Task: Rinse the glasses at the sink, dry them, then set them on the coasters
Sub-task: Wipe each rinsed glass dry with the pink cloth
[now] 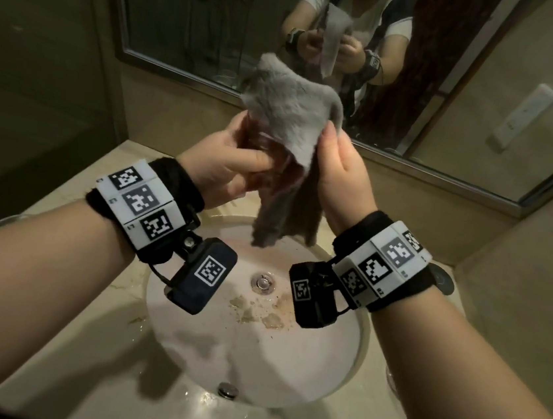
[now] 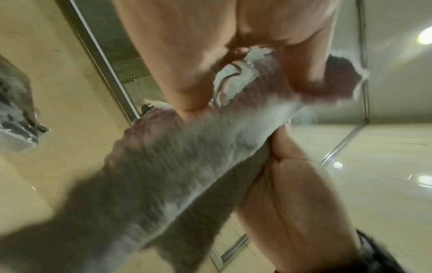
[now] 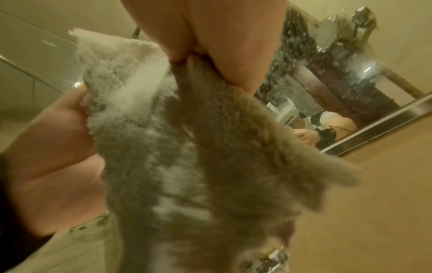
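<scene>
Both hands are raised above the sink basin [image 1: 252,351]. My left hand [image 1: 239,160] grips a clear glass [image 1: 258,143], its wall showing between thumb and fingers [image 2: 236,81]. A grey fluffy cloth [image 1: 289,117] is draped over and around the glass and hangs down toward the basin. My right hand [image 1: 338,168] pinches the cloth [image 3: 187,147] between thumb and fingers beside the glass. Most of the glass is hidden by the cloth. I cannot make out coasters with certainty.
The basin has a metal drain [image 1: 262,282] and brownish residue [image 1: 256,310]. A mirror [image 1: 221,13] runs along the back of the stone counter [image 1: 113,294]. A faint glass rim [image 1: 8,218] shows at the left, a black round object [image 1: 442,280] at the right.
</scene>
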### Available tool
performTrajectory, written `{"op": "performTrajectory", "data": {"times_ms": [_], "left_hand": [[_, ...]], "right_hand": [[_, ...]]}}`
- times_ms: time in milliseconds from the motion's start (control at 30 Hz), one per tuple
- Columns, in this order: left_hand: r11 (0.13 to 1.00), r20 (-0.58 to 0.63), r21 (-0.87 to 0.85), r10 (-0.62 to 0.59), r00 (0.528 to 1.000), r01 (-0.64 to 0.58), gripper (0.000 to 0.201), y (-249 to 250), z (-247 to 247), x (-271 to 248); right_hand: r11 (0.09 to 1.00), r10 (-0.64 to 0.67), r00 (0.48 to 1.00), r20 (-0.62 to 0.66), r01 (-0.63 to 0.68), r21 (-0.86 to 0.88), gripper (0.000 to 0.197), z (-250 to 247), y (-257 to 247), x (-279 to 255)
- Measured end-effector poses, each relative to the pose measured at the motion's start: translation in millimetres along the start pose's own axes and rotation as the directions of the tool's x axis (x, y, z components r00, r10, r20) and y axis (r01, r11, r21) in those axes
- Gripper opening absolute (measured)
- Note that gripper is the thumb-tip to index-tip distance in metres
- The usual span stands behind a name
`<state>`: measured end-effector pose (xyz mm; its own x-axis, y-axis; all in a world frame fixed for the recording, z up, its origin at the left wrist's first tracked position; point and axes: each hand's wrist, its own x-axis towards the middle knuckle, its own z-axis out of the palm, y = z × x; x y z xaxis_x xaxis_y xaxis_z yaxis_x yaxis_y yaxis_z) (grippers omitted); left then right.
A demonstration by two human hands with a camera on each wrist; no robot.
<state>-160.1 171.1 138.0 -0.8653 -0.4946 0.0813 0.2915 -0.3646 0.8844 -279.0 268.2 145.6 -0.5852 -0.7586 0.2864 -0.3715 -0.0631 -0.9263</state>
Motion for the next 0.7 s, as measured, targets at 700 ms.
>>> {"op": "performTrajectory", "data": {"times_ms": [700], "left_hand": [[0.995,-0.082,-0.039,-0.094,0.992,0.091,0.057,-73.0,-70.4,-43.4]], "right_hand": [[0.891,0.135,0.982,0.13,-0.178,0.417,0.028,-8.4,-36.6,24.1]]}}
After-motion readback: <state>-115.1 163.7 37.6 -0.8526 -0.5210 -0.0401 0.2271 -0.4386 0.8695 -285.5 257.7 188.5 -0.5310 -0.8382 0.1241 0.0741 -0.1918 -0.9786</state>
